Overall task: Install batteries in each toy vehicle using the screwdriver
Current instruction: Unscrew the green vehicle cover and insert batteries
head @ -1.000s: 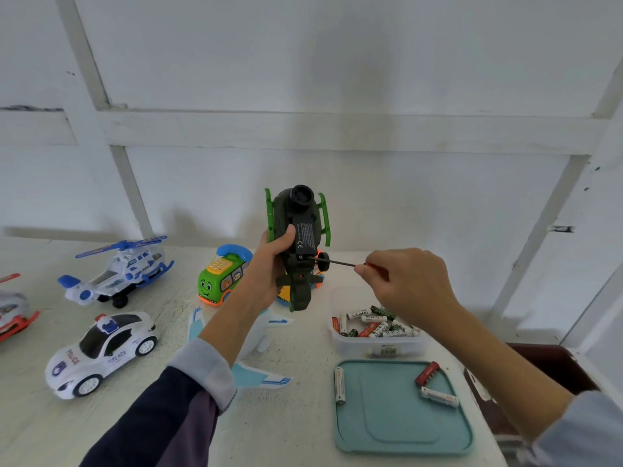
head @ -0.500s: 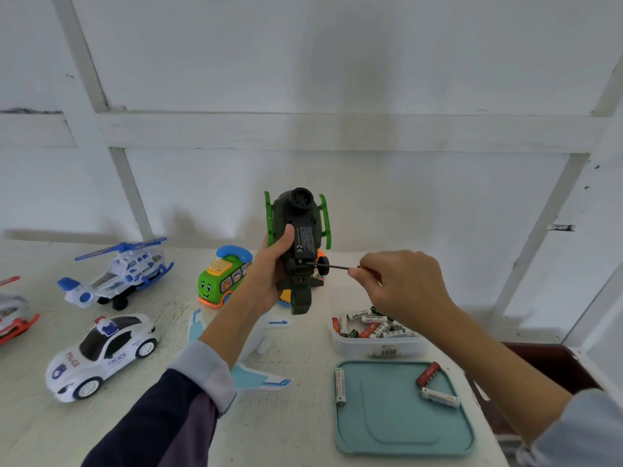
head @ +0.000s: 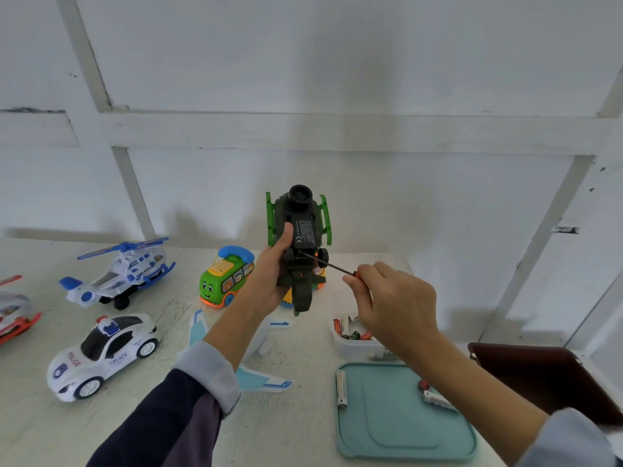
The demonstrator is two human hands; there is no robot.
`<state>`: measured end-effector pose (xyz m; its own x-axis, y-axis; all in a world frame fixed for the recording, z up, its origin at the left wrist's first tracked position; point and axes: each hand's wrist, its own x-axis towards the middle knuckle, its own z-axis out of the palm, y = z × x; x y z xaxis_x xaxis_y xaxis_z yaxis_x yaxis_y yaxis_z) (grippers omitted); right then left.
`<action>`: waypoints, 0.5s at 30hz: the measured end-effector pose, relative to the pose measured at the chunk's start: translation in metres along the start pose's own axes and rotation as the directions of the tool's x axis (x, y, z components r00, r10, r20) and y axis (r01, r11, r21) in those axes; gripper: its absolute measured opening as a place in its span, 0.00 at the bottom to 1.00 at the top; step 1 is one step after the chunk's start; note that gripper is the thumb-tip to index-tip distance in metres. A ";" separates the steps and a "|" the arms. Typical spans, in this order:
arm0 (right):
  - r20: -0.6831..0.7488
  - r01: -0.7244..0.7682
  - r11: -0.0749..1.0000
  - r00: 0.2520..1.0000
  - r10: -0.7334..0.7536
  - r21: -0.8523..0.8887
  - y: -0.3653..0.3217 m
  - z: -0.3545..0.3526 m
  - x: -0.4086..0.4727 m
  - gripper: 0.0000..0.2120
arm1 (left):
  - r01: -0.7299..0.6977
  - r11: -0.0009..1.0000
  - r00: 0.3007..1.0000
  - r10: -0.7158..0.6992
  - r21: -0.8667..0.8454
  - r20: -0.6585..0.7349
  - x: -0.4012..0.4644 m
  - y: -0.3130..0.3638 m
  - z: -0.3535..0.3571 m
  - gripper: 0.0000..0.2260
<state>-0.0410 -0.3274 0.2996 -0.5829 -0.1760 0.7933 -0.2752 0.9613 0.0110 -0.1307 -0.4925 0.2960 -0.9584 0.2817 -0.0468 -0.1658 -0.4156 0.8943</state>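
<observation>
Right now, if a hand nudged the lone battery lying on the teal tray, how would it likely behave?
The battery is a smooth cylinder lying on its side, so it would probably roll. The teal tray has a raised rim, which would likely stop it. It looks rigid, not fragile.

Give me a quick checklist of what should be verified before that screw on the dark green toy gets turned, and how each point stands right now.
1. Toy held firm: left hand grips the dark green toy, underside toward the camera. Ok.
2. Tool in hand: right hand pinches the screwdriver. Ok.
3. Tip seated in the screw: the tip meets the toy just below the battery cover; whether it sits in the screw head, cannot tell.
4. Batteries ready: loose batteries on the teal tray, more in the clear tub. Ok.
5. Cover off: not ok.
</observation>
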 end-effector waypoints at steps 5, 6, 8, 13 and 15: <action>0.002 -0.046 0.999 0.999 0.046 -0.017 -0.008 -0.003 -0.002 0.18 | -0.039 0.999 0.998 0.039 -0.009 -0.052 -0.003 0.000 0.004 0.33; 0.014 -0.059 0.998 0.998 0.059 -0.002 -0.009 -0.002 -0.003 0.18 | -0.052 0.999 0.996 0.051 -0.013 -0.068 -0.003 0.000 0.004 0.34; 0.072 -0.097 0.994 0.993 0.094 0.043 -0.008 -0.002 -0.003 0.19 | -0.077 0.997 0.993 0.076 -0.012 -0.085 -0.003 -0.001 0.002 0.35; 0.255 -0.063 0.997 0.966 0.051 0.037 0.007 -0.013 0.014 0.20 | -0.038 0.998 0.999 0.039 0.052 -0.017 -0.009 0.004 -0.004 0.30; 0.372 -0.033 0.998 0.928 0.012 0.050 0.011 -0.021 0.021 0.20 | -0.018 0.994 0.999 0.015 0.109 0.030 -0.012 0.004 -0.007 0.29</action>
<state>-0.0406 -0.3161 0.3291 -0.8287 -0.2302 0.5102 -0.2933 0.9549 -0.0455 -0.1210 -0.5033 0.2972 -0.9533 0.3013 -0.0197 -0.1218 -0.3238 0.9383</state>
